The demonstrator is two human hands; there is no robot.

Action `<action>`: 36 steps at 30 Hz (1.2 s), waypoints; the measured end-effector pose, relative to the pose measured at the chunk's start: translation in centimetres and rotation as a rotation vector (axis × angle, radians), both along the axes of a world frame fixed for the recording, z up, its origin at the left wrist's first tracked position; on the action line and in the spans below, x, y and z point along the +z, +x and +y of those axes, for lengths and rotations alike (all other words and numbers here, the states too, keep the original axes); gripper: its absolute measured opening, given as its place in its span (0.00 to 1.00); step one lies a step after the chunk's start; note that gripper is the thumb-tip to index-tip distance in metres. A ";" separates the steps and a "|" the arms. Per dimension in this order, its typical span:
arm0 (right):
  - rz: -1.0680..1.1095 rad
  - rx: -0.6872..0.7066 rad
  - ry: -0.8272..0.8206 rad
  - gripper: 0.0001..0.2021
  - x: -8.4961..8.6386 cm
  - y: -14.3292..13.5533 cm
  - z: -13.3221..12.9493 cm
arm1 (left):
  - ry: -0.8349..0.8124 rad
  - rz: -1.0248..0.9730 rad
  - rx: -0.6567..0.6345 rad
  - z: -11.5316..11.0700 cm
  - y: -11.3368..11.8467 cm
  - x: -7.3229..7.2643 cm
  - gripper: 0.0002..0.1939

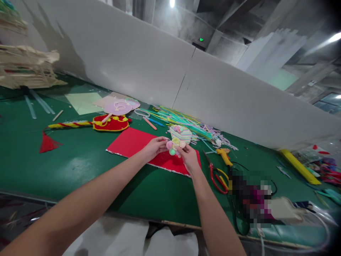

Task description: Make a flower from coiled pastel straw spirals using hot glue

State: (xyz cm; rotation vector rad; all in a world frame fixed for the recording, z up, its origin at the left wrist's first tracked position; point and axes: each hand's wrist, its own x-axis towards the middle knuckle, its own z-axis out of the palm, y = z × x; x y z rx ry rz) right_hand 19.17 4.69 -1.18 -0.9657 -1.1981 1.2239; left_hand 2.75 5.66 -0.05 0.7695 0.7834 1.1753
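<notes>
Above a red board (130, 140), a small flower-shaped cluster of pastel coiled discs (175, 143) sits between my two hands. My left hand (157, 147) pinches it at its left edge, fingers closed. From the right, my right hand (189, 159) grips the same cluster with thumb and fingers; its far fingertips are partly hidden. Just behind the cluster is a round piece with pastel stripes (183, 133) and a pink decoration, lying by the board's back edge.
Red-handled scissors (218, 177) and a yellow glue gun (224, 156) lie right of the board. Behind spreads a heap of pastel pipe cleaners (183, 121). To the left are a red tasselled ornament (113, 122) and lilac cut-outs (119, 106). A grey partition (128, 53) borders the green table.
</notes>
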 end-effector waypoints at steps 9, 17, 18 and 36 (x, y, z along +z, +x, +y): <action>-0.013 -0.021 0.046 0.17 0.2 -0.2 -0.3 | 0.106 0.048 -0.021 -0.4 0.2 -0.3 0.14; -0.056 -0.093 0.076 0.13 0.6 0.3 -0.1 | 0.404 0.256 0.149 -0.6 0.9 0.6 0.13; -0.052 -0.103 0.073 0.12 0.6 0.4 -0.1 | 0.450 0.293 0.167 -0.8 0.9 0.8 0.11; 0.124 0.060 0.011 0.18 1.7 -0.6 -1.0 | 1.028 0.732 0.264 -2.2 0.6 0.9 0.07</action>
